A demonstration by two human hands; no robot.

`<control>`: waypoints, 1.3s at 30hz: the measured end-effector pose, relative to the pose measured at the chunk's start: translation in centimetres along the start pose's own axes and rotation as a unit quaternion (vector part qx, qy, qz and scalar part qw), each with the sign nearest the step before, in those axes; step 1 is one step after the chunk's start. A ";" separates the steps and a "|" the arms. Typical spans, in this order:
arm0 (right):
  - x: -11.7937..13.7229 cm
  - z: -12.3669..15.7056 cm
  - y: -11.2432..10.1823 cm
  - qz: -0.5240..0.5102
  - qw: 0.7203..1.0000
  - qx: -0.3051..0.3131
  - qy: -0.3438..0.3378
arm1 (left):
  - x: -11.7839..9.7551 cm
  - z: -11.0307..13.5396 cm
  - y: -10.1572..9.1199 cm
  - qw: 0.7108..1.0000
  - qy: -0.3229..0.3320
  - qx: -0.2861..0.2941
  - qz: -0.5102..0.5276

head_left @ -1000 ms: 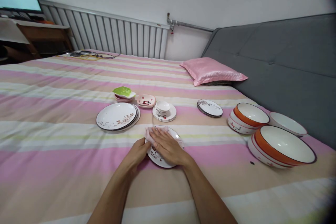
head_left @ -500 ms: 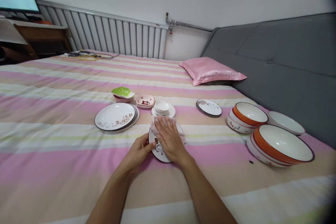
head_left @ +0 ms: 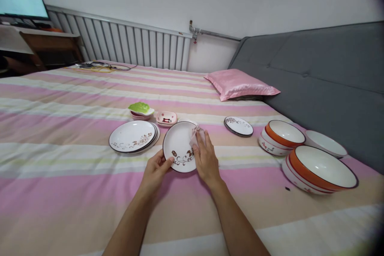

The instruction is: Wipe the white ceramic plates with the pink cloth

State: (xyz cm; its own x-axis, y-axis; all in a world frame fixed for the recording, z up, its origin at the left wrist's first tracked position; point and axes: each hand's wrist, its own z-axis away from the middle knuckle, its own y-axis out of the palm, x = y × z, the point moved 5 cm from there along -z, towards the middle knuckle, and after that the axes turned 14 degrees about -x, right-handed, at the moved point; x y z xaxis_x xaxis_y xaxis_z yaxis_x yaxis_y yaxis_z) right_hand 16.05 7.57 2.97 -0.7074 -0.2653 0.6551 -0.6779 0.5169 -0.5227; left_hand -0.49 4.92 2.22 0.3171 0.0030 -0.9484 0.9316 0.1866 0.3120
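Note:
A white plate (head_left: 178, 142) with a dark rim and brown flowers is tilted up towards me in the middle of the head view. My left hand (head_left: 156, 170) grips its lower left edge, thumb on the face. At the right rim my right hand (head_left: 207, 158) presses a pale pink cloth (head_left: 196, 135) against the plate, fingers closed over it. Behind the plate, the small white bowls are hidden. To the left lies a stack of larger flowered plates (head_left: 132, 136); beyond it are a green leaf-shaped dish (head_left: 140, 107) and a pink square dish (head_left: 167, 118).
Small flowered plates (head_left: 239, 125) lie to the right. Farther right stand orange-rimmed bowls (head_left: 324, 168) and a pale bowl (head_left: 327, 143) beside the grey headboard (head_left: 315, 64). A pink pillow (head_left: 241, 83) and some cables (head_left: 102, 66) lie at the back of the striped bed.
The plate has been raised and tilted towards me, now covering the small white bowls. My right hand has slid with the cloth from the plate's middle to its right rim.

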 end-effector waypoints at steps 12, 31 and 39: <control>5.1 2.0 0.4 -0.010 0.988 0.047 -0.148 | -0.9 -0.9 -2.1 0.981 0.031 -0.141 0.132; 5.2 1.4 -1.5 -0.029 0.964 -0.112 -0.239 | 0.3 1.0 1.7 0.997 -0.010 0.076 0.004; 2.7 0.7 -1.9 0.060 0.966 -0.211 -0.140 | 0.3 1.6 2.5 0.995 -0.019 0.102 -0.011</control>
State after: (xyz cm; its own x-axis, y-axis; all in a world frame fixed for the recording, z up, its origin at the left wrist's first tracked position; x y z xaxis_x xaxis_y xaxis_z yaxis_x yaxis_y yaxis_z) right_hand 15.28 5.31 5.40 -0.8424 -0.3624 0.3988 -0.4879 0.8271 -0.2790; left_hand 2.21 3.82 2.79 0.2993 -0.0365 -0.9535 0.9538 -0.0171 0.3001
